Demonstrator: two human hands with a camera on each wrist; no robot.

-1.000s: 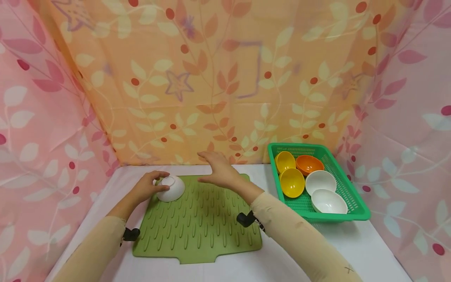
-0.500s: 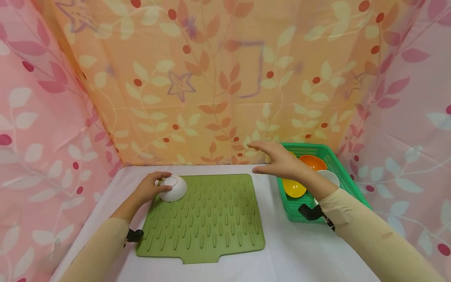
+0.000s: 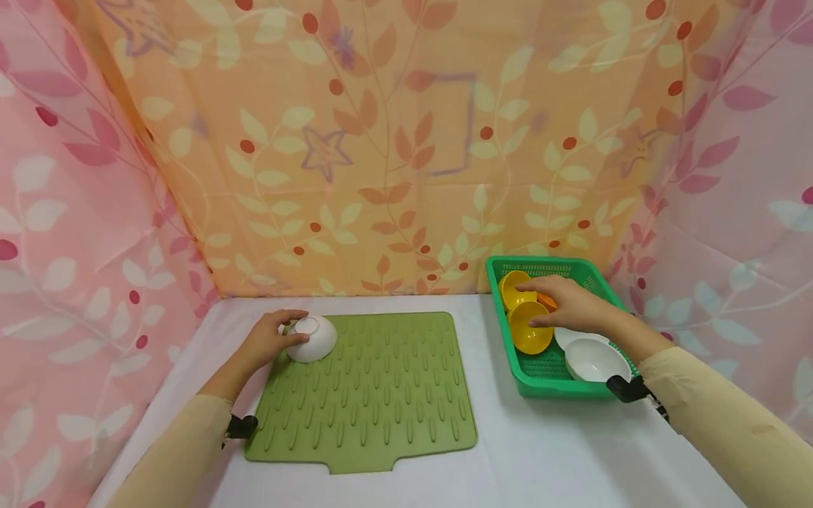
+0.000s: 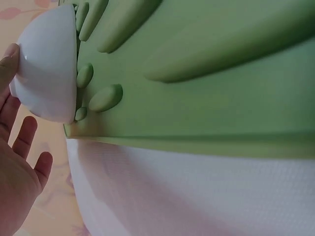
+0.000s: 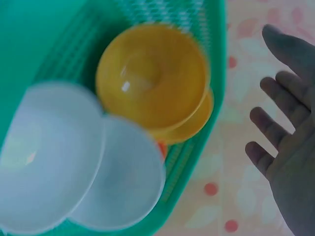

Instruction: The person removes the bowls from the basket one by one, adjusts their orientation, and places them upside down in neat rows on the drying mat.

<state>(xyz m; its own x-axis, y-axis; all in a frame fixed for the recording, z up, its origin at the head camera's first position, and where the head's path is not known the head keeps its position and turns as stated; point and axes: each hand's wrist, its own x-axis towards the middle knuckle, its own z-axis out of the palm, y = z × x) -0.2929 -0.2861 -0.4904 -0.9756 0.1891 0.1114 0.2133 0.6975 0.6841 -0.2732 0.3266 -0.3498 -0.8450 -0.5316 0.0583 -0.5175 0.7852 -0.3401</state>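
A white bowl [image 3: 322, 340] sits upside down on the far left corner of a green ridged mat [image 3: 368, 388]. My left hand [image 3: 267, 339] holds it near its foot, thumb and forefinger on either side; in the left wrist view the other fingers spread away from the bowl [image 4: 49, 69]. My right hand [image 3: 574, 305] hovers over the green basket [image 3: 502, 339], fingers spread with nothing between them. Closest to its fingertips are two yellow bowls, a front one [image 3: 528, 337] and a back one [image 3: 513, 283]. An orange bowl [image 3: 546, 302] is mostly hidden behind the hand.
In the basket's near right part lie two white bowls, the front one [image 3: 597, 361] overlapping the other [image 5: 123, 182]. White cloth [image 3: 444, 480] covers the table. Patterned curtains [image 3: 381, 141] stand at the back and both sides.
My right hand has moved right, from above the mat to over the basket, and lowered towards the yellow bowls. My left hand has stayed on the white bowl.
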